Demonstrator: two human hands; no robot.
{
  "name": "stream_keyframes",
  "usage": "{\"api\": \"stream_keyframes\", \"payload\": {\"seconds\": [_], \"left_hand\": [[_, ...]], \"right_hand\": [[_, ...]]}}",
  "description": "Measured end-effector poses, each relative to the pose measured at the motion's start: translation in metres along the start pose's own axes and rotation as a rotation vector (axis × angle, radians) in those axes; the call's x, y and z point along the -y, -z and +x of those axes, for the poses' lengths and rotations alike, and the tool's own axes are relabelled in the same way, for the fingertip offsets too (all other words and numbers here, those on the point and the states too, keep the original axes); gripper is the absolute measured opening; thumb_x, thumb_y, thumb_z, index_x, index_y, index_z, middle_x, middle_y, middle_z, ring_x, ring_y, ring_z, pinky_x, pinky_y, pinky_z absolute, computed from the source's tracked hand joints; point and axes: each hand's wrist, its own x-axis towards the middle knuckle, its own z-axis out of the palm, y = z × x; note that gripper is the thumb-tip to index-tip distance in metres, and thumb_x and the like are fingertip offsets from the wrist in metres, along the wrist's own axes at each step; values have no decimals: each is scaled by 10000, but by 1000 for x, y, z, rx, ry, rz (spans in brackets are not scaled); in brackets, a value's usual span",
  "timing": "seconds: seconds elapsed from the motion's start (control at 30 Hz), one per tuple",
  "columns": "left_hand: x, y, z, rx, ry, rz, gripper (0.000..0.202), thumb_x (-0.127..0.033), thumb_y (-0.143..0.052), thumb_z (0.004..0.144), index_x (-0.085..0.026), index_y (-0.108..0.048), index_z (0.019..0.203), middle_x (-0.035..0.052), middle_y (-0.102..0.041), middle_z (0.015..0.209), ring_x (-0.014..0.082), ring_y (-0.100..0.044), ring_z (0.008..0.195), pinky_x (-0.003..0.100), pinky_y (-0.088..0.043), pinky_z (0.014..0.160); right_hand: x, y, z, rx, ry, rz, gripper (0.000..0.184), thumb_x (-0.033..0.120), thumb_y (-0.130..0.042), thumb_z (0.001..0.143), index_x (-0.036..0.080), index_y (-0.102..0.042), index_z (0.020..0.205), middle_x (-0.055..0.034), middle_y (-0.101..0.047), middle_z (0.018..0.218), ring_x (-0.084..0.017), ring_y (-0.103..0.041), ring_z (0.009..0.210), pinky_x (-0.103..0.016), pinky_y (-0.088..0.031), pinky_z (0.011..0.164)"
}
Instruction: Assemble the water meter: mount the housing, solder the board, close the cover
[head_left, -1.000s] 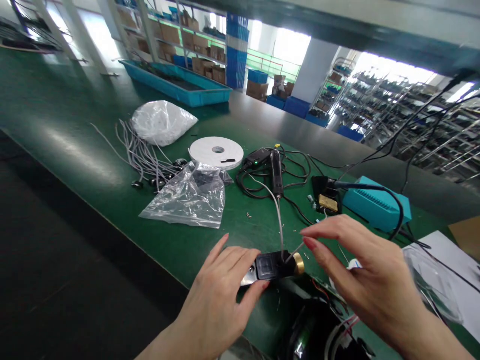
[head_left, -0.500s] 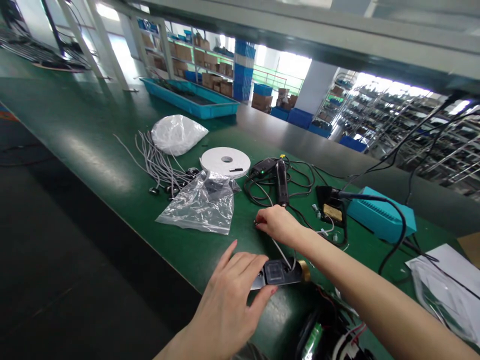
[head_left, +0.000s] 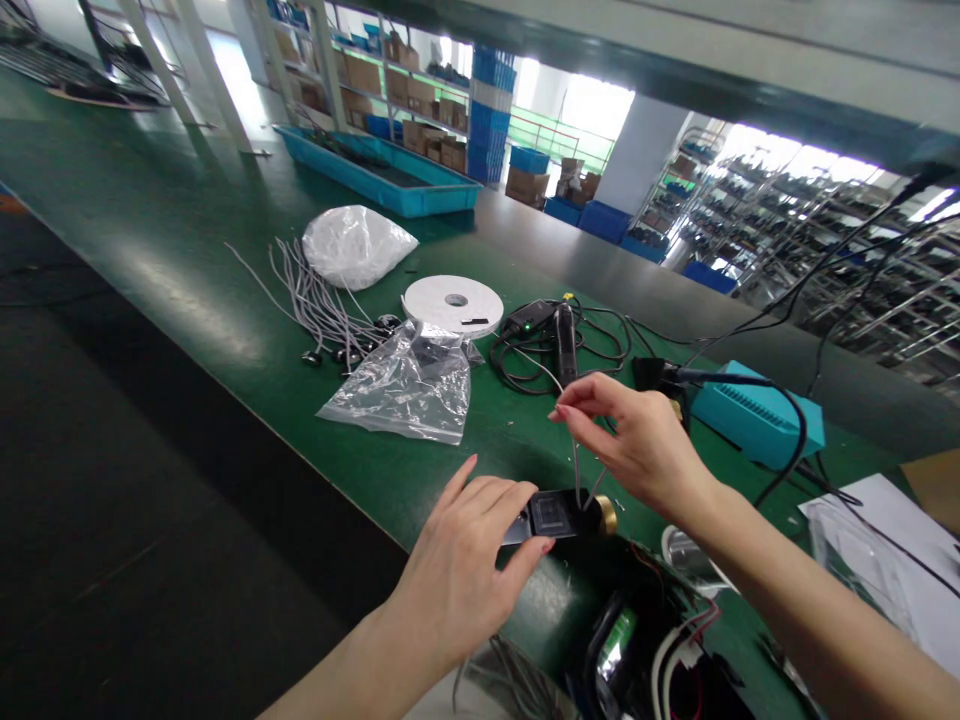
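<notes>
My left hand (head_left: pixel 472 545) grips a flat dark device (head_left: pixel 553 514) with a square window and a brass-coloured round end, low over the green bench. Part of the device is hidden under my fingers. A thin grey cable (head_left: pixel 577 465) rises from the device. My right hand (head_left: pixel 630 430) pinches that cable between thumb and forefinger, above and to the right of the device. Just behind my right hand lies a black electric screwdriver (head_left: pixel 565 343) with its coiled cord. A clear zip bag (head_left: pixel 409 390) rests left of it.
A white tape roll (head_left: pixel 454 304), grey cables with black ends (head_left: pixel 307 300) and a white plastic bag (head_left: pixel 356 245) lie behind. On the right stands a teal soldering station (head_left: pixel 757 415). An opened black housing with wires (head_left: pixel 637 650) sits at the front. A blue tray (head_left: pixel 382 180) is farther back.
My right hand has moved right and slightly up, drawing the grey cable more upright. My left hand still grips the device. The view has shifted slightly.
</notes>
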Motion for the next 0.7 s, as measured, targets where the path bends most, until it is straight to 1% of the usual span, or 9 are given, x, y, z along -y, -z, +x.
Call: {"api": "stream_keyframes", "payload": {"seconds": [0.03,0.1,0.17,0.23,0.33,0.43,0.53,0.6,0.7], "left_hand": [[0,0,0,2,-1,-1,251,-257,-601,815,-219,-571,1062,15,-658,1025,176,-597,986,506,-263,1106],[1,0,1,4,-11,-4,232,-266,-586,828,-220,-572,1055,14,-659,1026,174,-600,981,503,-267,1103],[1,-1,1,2,-24,-3,219,-270,-575,835,-220,-575,1048,19,-660,1020,177,-601,977,502,-278,1097],[2,-1,2,-6,-31,5,221,-274,-574,836,-218,-576,1050,25,-661,1017,182,-599,981,501,-283,1093],[3,-1,1,-10,-33,13,233,-277,-582,833,-214,-573,1057,26,-661,1027,180,-596,989,496,-279,1095],[2,-1,1,-3,-34,17,230,-278,-581,835,-214,-575,1055,24,-662,1031,179,-597,994,495,-277,1096],[2,-1,1,-2,-36,23,225,-281,-571,839,-215,-581,1053,30,-664,1025,182,-601,985,501,-282,1092],[1,0,0,3,-31,24,229,-272,-570,838,-212,-582,1058,33,-663,1022,183,-601,982,507,-281,1090],[0,1,0,8,-22,19,233,-260,-578,832,-215,-579,1061,26,-660,1020,182,-598,985,509,-277,1093]], "right_hand": [[1,3,-15,-79,47,80,100,257,-537,885,202,-600,940,3,-694,834,-112,-637,742,-206,-475,668],[0,0,-43,-130,169,126,61,211,-560,868,201,-611,901,-22,-673,905,-134,-611,851,-244,-486,756],[-4,-10,-62,-126,255,66,72,160,-563,858,189,-629,866,-70,-630,1057,-184,-548,1019,-326,-469,870],[-8,-20,-72,-137,263,-8,97,136,-561,854,181,-647,857,-103,-566,1177,-233,-469,1137,-407,-437,937],[-14,-28,-73,-161,234,-45,106,139,-569,850,182,-666,856,-116,-526,1229,-265,-415,1195,-468,-418,962],[-16,-27,-72,-148,235,-21,102,156,-587,843,193,-682,845,-111,-540,1223,-264,-443,1171,-472,-438,943],[-17,-22,-74,-126,239,-12,120,181,-590,846,216,-702,869,-105,-541,1246,-262,-458,1174,-465,-452,930],[-16,-16,-74,-130,213,-7,143,192,-580,856,233,-702,918,-101,-545,1250,-254,-469,1175,-455,-453,929],[-12,-6,-66,-201,125,20,165,207,-556,871,249,-687,963,-83,-587,1185,-224,-532,1097,-419,-465,899]]}}
